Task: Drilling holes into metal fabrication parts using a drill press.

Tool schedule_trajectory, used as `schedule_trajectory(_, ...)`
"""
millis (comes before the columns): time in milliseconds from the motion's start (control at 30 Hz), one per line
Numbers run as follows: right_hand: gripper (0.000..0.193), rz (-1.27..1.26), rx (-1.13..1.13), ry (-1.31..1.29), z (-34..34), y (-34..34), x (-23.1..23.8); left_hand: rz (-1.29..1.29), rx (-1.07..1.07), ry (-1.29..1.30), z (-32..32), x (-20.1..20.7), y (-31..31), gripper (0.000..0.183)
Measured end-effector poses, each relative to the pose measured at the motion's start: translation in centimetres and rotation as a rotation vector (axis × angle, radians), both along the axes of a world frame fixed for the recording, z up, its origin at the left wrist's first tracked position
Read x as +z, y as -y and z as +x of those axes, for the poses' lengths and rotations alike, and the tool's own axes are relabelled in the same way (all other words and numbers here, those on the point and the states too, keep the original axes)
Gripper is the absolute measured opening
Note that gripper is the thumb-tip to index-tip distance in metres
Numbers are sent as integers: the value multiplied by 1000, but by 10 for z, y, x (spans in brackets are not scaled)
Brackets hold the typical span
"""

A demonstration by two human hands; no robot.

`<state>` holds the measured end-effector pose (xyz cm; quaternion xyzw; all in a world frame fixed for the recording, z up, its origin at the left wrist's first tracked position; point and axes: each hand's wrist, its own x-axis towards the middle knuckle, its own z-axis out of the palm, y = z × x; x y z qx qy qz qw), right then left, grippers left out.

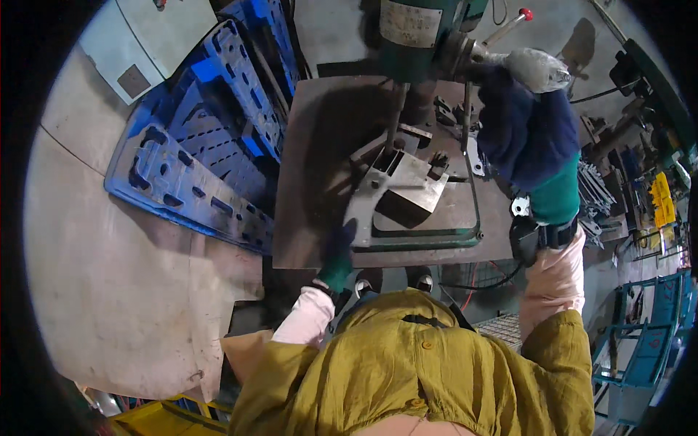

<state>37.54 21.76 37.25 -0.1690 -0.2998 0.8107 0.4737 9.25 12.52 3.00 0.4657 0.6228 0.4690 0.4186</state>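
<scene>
My left hand, in a dark blue glove with a green cuff, grips the near end of a grey curved metal bracket. The bracket leans against a bright metal fixture block, its far end beneath the spindle of a green drill press. My right hand, gloved alike, is closed at the press's feed lever, beside a plastic-wrapped handle end; the glove hides most of the lever. A green-edged base frame surrounds the block.
The brown tabletop carries small dark metal parts behind the block. Blue plastic pallets stand at left, near a pale cabinet. A red-knobbed lever sticks out at the top. Metal strips and a blue rack lie right.
</scene>
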Motion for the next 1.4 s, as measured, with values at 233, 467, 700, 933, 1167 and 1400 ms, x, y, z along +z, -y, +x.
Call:
schedule_trajectory(233, 51, -145, -326, 573, 54, 31, -112, -272, 353, 197, -76, -78, -5, 66)
schedule_trajectory(467, 45, -259, -398, 614, 152, 65, -227, -53, 254, 396, -15, -66, -26, 39)
schedule_trajectory(700, 54, -152, -547, 1698, 250, 81, -268, -239, 340, -271, -24, -109, -50, 37)
schedule_trajectory(933, 65, -107, -738, 2123, 334, 55, -275, -135, 371, -826, -36, -106, -61, 43)
schedule_trajectory(1167, 73, -243, -566, 2161, 393, -3, -301, -483, 466, -849, 33, -55, -25, 62)
schedule_trajectory(1400, 46, -138, -560, 2309, 391, -40, -324, -497, 186, -894, 49, 2, 30, 55)
